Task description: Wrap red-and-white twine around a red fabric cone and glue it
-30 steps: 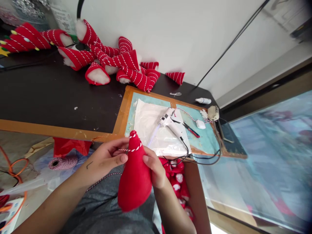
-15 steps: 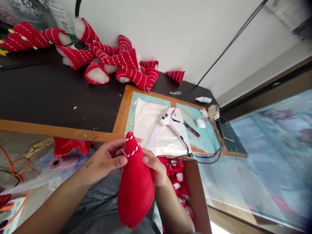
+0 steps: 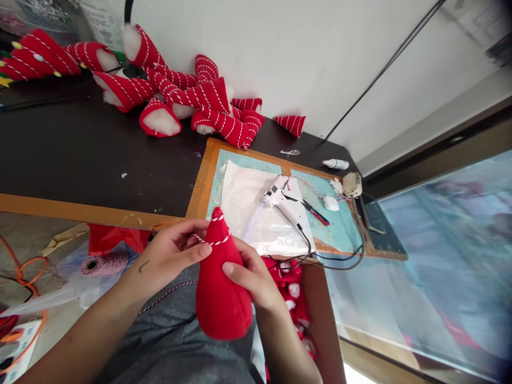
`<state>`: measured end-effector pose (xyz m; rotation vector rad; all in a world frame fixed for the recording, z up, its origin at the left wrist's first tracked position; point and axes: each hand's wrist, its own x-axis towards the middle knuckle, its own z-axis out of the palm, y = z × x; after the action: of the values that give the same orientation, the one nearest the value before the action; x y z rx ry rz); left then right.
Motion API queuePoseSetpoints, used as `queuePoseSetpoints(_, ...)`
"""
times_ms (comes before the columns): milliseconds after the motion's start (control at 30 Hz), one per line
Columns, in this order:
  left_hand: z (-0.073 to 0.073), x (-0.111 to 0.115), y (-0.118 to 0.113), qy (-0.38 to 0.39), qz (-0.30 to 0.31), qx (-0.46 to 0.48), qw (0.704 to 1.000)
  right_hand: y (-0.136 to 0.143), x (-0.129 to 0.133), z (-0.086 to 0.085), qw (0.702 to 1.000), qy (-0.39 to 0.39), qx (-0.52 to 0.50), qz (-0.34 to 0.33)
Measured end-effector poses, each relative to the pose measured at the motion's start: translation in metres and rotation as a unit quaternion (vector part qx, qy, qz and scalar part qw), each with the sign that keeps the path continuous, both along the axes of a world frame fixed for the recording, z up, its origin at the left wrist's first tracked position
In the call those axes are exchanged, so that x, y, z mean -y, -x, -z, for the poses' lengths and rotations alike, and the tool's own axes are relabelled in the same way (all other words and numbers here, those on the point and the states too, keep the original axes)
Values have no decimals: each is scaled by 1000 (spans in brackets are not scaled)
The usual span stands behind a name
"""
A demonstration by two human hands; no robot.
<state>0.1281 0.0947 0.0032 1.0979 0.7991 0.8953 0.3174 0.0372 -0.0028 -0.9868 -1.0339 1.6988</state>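
Red cone [image 3: 222, 306] has come up a bit vs. last frame, base esp.; our R hand [image 3: 252, 274] has its thumb further across the front now. R fingers grip the cone's side, L hand [image 3: 172, 253] pinches striped cord [image 3: 220, 241] nr the tip, thumb pointing R. Cone's btwn our hands, tip up, in front of the surface [image 3: 80, 154].
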Motion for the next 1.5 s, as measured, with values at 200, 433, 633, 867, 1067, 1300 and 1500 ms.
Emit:
queuePoseSetpoints(200, 6, -1, 2, 30, 126, 43, 991, -7, -4, 4, 991, 92, -87, -54)
queuePoseSetpoints(433, 5, -1, 4, -24, -3, -1, 1000, -17, -6, -2, 1000, 1, -29, -12)
queuePoseSetpoints(633, 1, 4, 4, 81, 38, 34, 995, -5, -6, 13, 991, 67, -114, -22)
queuePoseSetpoints(867, 2, 5, -4, 63, -54, 22, 996, -3, 1, 5, 996, 10, -80, -26)
queuePoseSetpoints(1067, 5, 2, -1, 61, 65, 43, 995, -6, -7, 7, 990, 59, -119, -55)
queuePoseSetpoints(1300, 2, 0, 0, 49, 115, 39, 991, -5, -13, 0, 992, 39, -115, -23)
queuePoseSetpoints(1500, -2, -1, -4, 35, 151, 44, 987, -9, -15, 5, 988, 57, -110, -96)
